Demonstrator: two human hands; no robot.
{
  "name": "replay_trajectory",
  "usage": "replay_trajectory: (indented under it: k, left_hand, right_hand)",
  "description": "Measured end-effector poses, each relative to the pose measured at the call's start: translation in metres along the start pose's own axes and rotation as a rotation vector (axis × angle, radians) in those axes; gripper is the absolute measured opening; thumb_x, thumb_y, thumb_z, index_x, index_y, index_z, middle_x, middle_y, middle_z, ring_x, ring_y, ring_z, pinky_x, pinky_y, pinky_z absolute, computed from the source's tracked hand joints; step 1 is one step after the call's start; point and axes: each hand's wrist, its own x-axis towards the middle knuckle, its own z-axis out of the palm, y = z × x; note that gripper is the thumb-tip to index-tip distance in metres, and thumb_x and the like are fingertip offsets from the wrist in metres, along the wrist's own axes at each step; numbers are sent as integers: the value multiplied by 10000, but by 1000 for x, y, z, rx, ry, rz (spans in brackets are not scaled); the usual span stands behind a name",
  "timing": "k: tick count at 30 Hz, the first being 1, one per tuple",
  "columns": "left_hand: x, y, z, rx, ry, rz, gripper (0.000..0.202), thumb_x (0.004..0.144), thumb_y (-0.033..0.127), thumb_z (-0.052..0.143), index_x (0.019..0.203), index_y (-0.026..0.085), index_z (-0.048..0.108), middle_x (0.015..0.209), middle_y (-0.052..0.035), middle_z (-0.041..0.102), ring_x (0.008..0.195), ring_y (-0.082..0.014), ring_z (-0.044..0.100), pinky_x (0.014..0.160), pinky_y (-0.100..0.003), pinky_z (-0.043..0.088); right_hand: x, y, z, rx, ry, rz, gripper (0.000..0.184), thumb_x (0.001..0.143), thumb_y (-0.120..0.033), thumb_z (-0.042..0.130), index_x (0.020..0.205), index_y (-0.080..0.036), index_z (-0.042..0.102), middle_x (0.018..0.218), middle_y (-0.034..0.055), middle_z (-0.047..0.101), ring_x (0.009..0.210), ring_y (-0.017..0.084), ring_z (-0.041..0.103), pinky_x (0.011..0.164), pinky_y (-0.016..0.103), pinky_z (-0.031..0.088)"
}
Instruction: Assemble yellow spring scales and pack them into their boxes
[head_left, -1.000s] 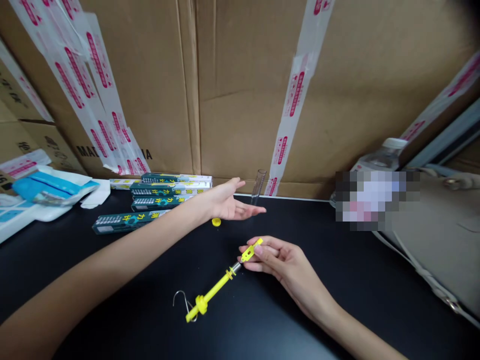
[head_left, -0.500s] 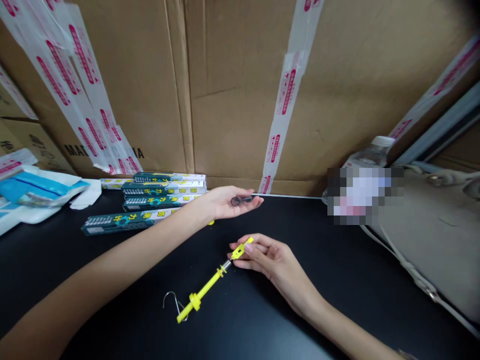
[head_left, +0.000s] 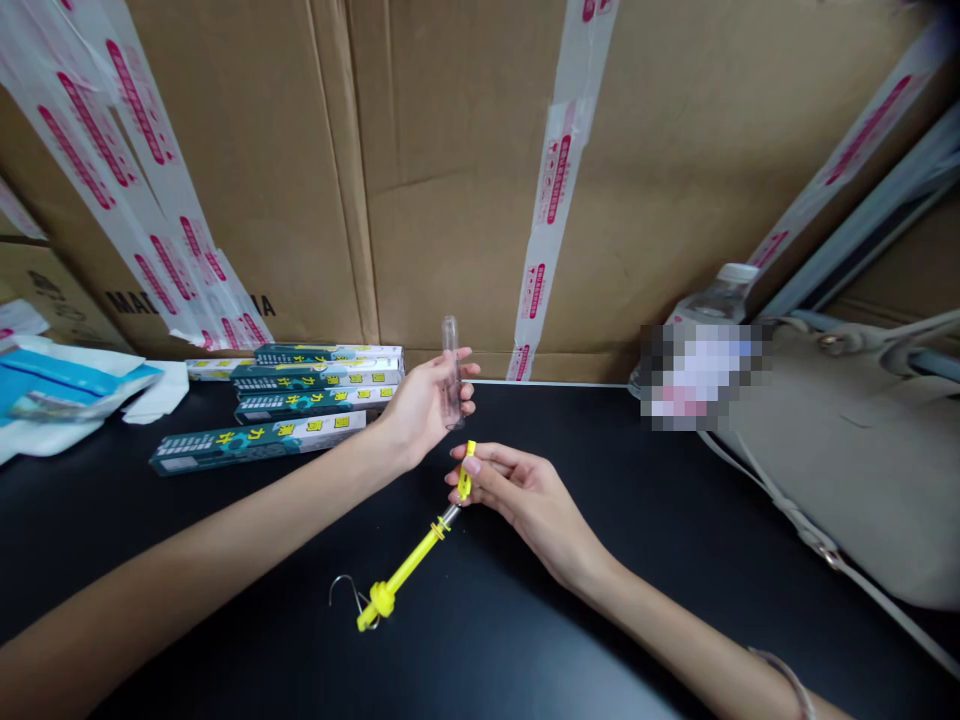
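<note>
The left hand [head_left: 427,405] is half closed around a clear, round-ended transparent tube [head_left: 451,375], holding it upright. Just nearer, the right hand [head_left: 525,495] pinches the flat top tab of a slim yellow plastic spring scale [head_left: 409,565] between thumb and fingers. The scale slants toward the near left over the black bench [head_left: 600,450], ending in a bent wire hook [head_left: 341,592]. Dark green-and-white cartons [head_left: 300,390] lie stacked just left of the left hand, toward the far edge.
</note>
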Motion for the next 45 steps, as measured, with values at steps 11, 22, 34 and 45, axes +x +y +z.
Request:
replay_trajectory:
  k: [11,22,34,45]
  left_hand:
    - [-29,-17,2,156,-102,159,281,964,295,570,1241,263,536,814,3,570,632,-107,551,381,-140,292]
    - [-47,-21,-24,357,-154,161,374,902,389,677,1195,166,610,938,-61,688,904,-180,675,871,-299,536]
    - [-48,-18,-42,323,-51,149,367,844,399,744,1080,160,594,972,-85,736,941,-235,731,906,-358,566]
    - [-52,-22,-37,358,-141,36,426,809,423,768,1104,158,614,959,-97,738,837,-233,749,765,-337,607]
  right_hand:
    - [-5,-7,3,-93,-12,7,322,820,-399,767,1021,-147,779,878,52,748,746,145,660,803,301,520]
    - [-7,-1,-2,-56,111,89,577,770,-427,816,1221,-143,596,773,47,771,672,141,675,766,300,531]
    - [-16,-3,0,-20,57,82,534,788,-346,812,1263,-200,616,997,75,758,942,199,709,969,370,501]
    - [-16,2,-4,-2,191,80,495,661,-255,901,1069,-190,630,932,33,713,850,200,734,894,385,575]
